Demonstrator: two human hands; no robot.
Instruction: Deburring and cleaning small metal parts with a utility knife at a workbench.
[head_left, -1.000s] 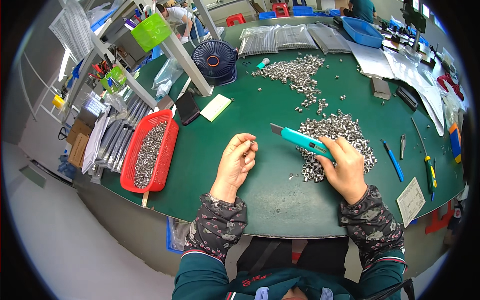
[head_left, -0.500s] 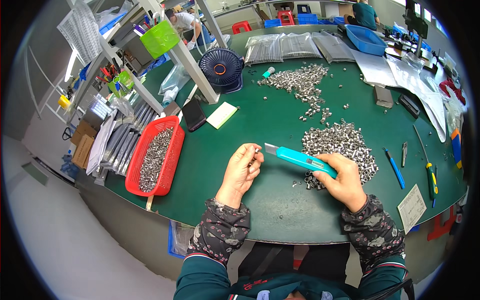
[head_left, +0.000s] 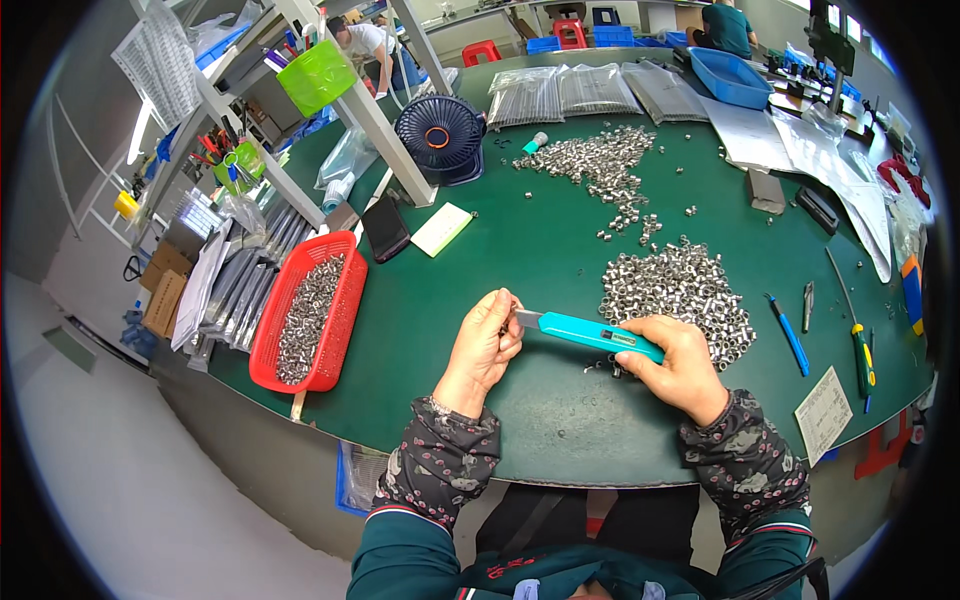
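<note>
My right hand [head_left: 685, 368] is wrapped round a teal utility knife [head_left: 590, 333], its blade pointing left. The blade's tip meets the fingertips of my left hand [head_left: 480, 345]. Those fingers are pinched together on a small metal ring, mostly hidden by the fingers now. Just beyond my right hand lies a heap of small silvery metal rings [head_left: 680, 295], and a few stray ones sit beside the knife. Farther back a second, looser spread of rings [head_left: 600, 160] covers part of the green table [head_left: 540, 430].
To the left stands a red basket [head_left: 350, 310] of metal rings, near a phone [head_left: 385, 228], a notepad [head_left: 440, 230] and a dark fan [head_left: 440, 138]. At right lie a blue-handled tool [head_left: 790, 340], a screwdriver [head_left: 862, 355] and a paper slip [head_left: 824, 415]. Bagged tubes [head_left: 600, 92] line the back.
The knife has swung slightly left and down, bringing its blade from just off my left fingertips into contact there. My left hand has stayed nearly in place.
</note>
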